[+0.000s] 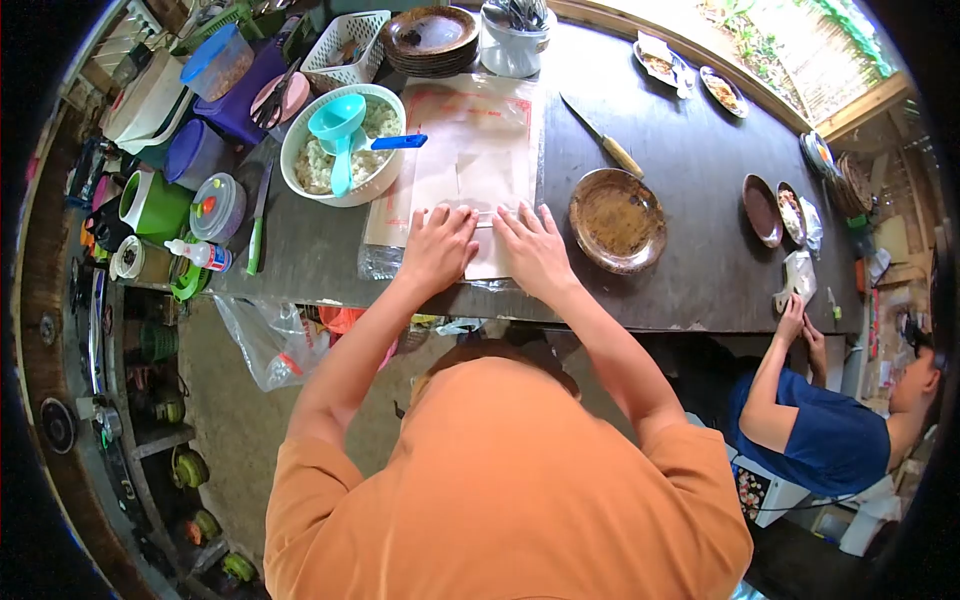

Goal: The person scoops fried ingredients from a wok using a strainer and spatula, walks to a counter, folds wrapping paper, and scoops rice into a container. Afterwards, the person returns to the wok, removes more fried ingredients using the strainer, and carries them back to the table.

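My left hand (438, 248) lies on a stack of brown paper sheets (490, 130) with red print, its fingers stretched forward. Beside it, my right hand (535, 250) rests on the same paper with its fingers spread. A short pale strip (486, 220) shows between the fingertips; I cannot tell what it is. Clear plastic sticks out around the paper. To the left stands a white bowl (290, 165) of rice, with a turquoise ladle (338, 125) and a blue-handled utensil (400, 142) in it. A brown plate (618, 220) lies right of my right hand.
A knife (622, 155) with a wooden handle lies beyond the plate; a green-handled knife (257, 225) lies left. Stacked plates (430, 45) and a cutlery container (515, 45) stand behind. At right, a person in blue (830, 430) handles a white wrapped item (796, 280).
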Motion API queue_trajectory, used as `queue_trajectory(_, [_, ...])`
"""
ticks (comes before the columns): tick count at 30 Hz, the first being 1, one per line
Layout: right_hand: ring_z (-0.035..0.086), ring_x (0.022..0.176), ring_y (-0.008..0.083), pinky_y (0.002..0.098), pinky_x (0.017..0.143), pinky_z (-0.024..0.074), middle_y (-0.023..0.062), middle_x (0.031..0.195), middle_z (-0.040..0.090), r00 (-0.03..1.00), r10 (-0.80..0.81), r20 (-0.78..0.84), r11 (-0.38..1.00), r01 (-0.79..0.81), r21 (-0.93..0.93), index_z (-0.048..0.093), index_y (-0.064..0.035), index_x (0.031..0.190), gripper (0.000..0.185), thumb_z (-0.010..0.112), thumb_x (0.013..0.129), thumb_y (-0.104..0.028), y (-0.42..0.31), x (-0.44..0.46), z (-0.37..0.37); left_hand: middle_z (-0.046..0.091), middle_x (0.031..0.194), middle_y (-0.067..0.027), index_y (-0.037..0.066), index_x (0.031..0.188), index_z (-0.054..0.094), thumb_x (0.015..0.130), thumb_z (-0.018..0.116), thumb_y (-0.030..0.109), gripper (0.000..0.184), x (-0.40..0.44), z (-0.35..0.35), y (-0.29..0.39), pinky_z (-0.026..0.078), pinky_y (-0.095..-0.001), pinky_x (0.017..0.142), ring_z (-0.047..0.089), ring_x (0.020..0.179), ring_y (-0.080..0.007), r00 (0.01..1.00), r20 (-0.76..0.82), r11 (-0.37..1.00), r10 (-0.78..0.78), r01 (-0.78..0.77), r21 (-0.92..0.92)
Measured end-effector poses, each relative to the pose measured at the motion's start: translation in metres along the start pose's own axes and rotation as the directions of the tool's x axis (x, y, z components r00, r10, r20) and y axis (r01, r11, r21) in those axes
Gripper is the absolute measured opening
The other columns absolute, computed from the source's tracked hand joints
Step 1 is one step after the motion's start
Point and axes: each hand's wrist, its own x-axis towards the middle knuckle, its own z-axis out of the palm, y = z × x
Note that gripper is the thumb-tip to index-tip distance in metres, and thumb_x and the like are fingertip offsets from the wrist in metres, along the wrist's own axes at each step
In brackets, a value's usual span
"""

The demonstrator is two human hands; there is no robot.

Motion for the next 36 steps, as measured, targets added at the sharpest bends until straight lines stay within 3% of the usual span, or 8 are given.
queue_trajectory(5, [0.062, 0.119, 0.0264, 0.0421, 0.106, 0.0448, 0.0071, 0.121, 0.070, 0.988, -0.043, -0.151, 0.977, 0.073, 0.203, 0.069, -0.0058, 0.124, 0.037, 0.062, 0.089, -0.016, 0.006, 0.024, -0.005, 0.069, 0.119, -0.0016, 0.014, 0.119, 0.073, 0.090, 0.068, 0.033, 0.035, 0.015, 0.000, -0.007, 0.042, -0.0414, 0.099, 0.060, 0.112, -0.0221, 1.000, 0.016, 0.996, -0.005, 0.007, -0.085])
queue_trajectory(8, [0.065, 0.105, 0.0226, 0.0379, 0.095, 0.0497, 0.0044, 0.106, 0.071, 0.942, -0.177, -0.284, 0.972, 0.212, 0.098, 0.072, -0.0062, 0.113, 0.030, 0.066, 0.084, -0.013, 0.012, 0.037, 0.017, 0.074, 0.104, -0.0005, 0.016, 0.107, 0.077, 0.085, 0.072, 0.028, 0.025, 0.024, 0.008, -0.016, 0.049, -0.0389, 0.090, 0.067, 0.096, -0.0227, 0.998, -0.064, 0.994, 0.022, -0.028, -0.101])
queue_trajectory(13, [0.065, 0.102, 0.0229, 0.0353, 0.091, 0.0521, 0.0052, 0.099, 0.068, 0.959, -0.161, -0.233, 0.977, 0.189, 0.103, 0.073, -0.0052, 0.097, 0.017, 0.065, 0.083, -0.010, 0.022, 0.036, 0.019, 0.073, 0.091, -0.0005, 0.015, 0.095, 0.076, 0.083, 0.069, 0.021, 0.015, 0.026, 0.023, -0.025, 0.056, -0.0376, 0.073, 0.068, 0.081, -0.0226, 0.997, -0.046, 0.995, 0.063, -0.066, -0.070])
queue_trajectory(21, [0.064, 0.100, 0.0298, 0.0383, 0.086, 0.0541, 0.0105, 0.093, 0.065, 0.975, 0.061, -0.216, 0.961, 0.001, 0.275, 0.071, -0.0044, 0.094, 0.011, 0.065, 0.087, -0.009, 0.028, 0.031, 0.019, 0.070, 0.088, -0.0053, 0.012, 0.090, 0.072, 0.083, 0.067, 0.016, 0.010, 0.025, 0.022, -0.020, 0.055, -0.0396, 0.072, 0.068, 0.082, -0.0262, 0.975, -0.219, 0.981, -0.037, -0.006, -0.193])
queue_trajectory(24, [0.064, 0.097, 0.0335, 0.0416, 0.084, 0.0534, 0.0132, 0.092, 0.063, 0.897, 0.298, -0.325, 0.865, -0.111, 0.489, 0.071, -0.0050, 0.101, 0.015, 0.065, 0.092, -0.016, 0.019, 0.023, 0.003, 0.069, 0.089, -0.0085, 0.010, 0.090, 0.071, 0.083, 0.068, 0.012, 0.009, 0.024, 0.015, -0.012, 0.055, -0.0415, 0.074, 0.068, 0.084, -0.0300, 0.954, -0.202, 0.892, -0.221, 0.114, -0.437])
queue_trajectory(27, [0.068, 0.089, 0.0306, 0.0406, 0.083, 0.0544, 0.0151, 0.093, 0.066, 0.847, 0.532, 0.011, 0.547, -0.354, 0.758, 0.068, -0.0072, 0.119, 0.028, 0.070, 0.095, -0.021, 0.020, 0.009, -0.022, 0.072, 0.096, -0.0105, 0.006, 0.096, 0.072, 0.083, 0.073, 0.008, 0.013, 0.031, 0.007, 0.005, 0.056, -0.0377, 0.078, 0.071, 0.087, -0.0280, 0.937, -0.126, 0.723, -0.327, 0.162, -0.671])
queue_trajectory(31, [0.067, 0.096, 0.0127, 0.0275, 0.083, 0.0546, 0.0084, 0.108, 0.072, 0.856, 0.517, 0.024, 0.325, -0.222, 0.919, 0.063, -0.0043, 0.134, 0.044, 0.074, 0.092, -0.013, 0.043, -0.014, -0.036, 0.075, 0.104, -0.0118, 0.000, 0.100, 0.072, 0.087, 0.077, 0.005, 0.015, 0.048, -0.009, 0.040, 0.058, -0.0312, 0.085, 0.073, 0.093, -0.0178, 0.927, -0.110, 0.447, -0.357, 0.066, -0.892])
queue_trajectory(36, [0.066, 0.088, 0.0099, 0.0240, 0.076, 0.0534, 0.0024, 0.102, 0.072, 0.811, 0.578, 0.095, -0.035, -0.092, 0.995, 0.071, -0.0013, 0.120, 0.030, 0.074, 0.090, -0.004, 0.080, -0.048, -0.071, 0.076, 0.104, -0.0122, -0.001, 0.098, 0.072, 0.090, 0.077, 0.004, 0.011, 0.086, -0.019, 0.088, 0.058, -0.0308, 0.086, 0.072, 0.096, -0.0161, 0.947, -0.105, 0.278, -0.303, -0.018, -0.960])
